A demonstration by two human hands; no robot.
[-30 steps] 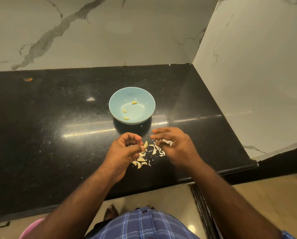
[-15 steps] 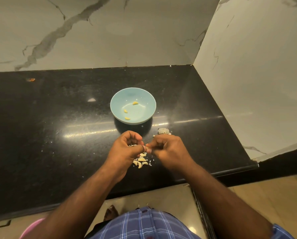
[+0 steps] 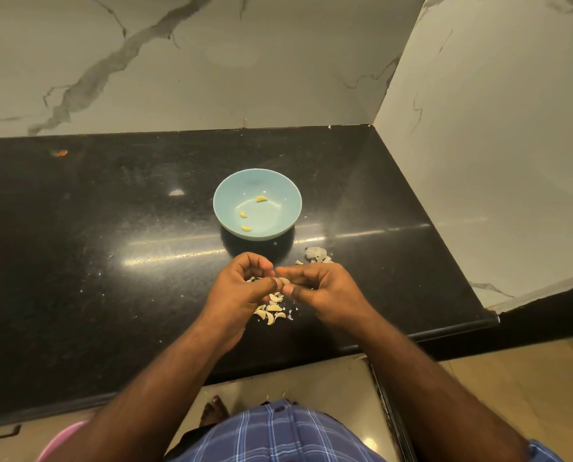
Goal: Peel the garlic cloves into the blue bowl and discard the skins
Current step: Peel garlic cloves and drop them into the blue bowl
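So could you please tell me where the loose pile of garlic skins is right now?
In the head view, the skins lie on the black counter, just right of and nearer than the blue bowl, beyond the right hand.

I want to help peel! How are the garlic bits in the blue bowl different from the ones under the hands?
The garlic in the blue bowl is three bare yellow cloves, lying apart. The heap of cloves on the counter looks paler, some seemingly with papery skin, and is bunched together beside loose flakes. Both lots are small and curved. The left hand and right hand pinch one more clove between them.
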